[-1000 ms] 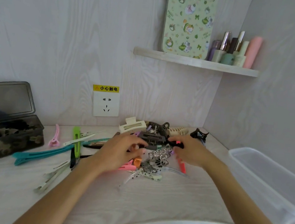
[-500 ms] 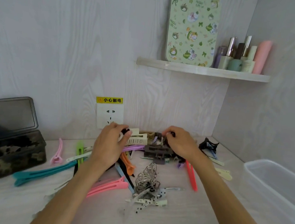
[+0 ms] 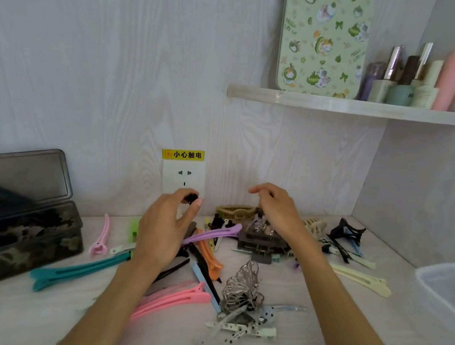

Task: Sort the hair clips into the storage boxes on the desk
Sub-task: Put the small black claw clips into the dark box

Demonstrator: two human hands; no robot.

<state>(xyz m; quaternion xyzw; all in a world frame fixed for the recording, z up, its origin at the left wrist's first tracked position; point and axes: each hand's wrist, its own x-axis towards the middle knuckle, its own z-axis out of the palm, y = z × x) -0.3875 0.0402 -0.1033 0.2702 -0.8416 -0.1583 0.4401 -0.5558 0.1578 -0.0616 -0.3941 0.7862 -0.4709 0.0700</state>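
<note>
Taking the wall socket (image 3: 182, 177) as the mark: nearest the camera, well in front of it, lie the spotted clips (image 3: 242, 328), a silver filigree claw clip (image 3: 241, 286), the pink clips (image 3: 172, 298) and a teal clip (image 3: 79, 270), loose on the pale wood-grain bench (image 3: 301, 336). Closer to the socket, the left hand (image 3: 167, 229) pinches a small black clip (image 3: 191, 198) between thumb and fingertips, lifted just in front of the socket plate. The right hand (image 3: 280, 211), to the socket's right, hovers with fingers loosely curled and apart over a dark brown claw clip (image 3: 262, 240); it looks empty. To do this step well, I would judge that the black clip needs a firm pinch on its body — not its spring — before going to a box, and the right hand should lift one clip clear of the tangle. The camouflage tin (image 3: 19, 236) stands open far left of the socket, the clear plastic box (image 3: 447, 294) far right. Above and right, a wall shelf (image 3: 347, 105) carries bottles (image 3: 418, 80) and a patterned green board (image 3: 323, 38).
</note>
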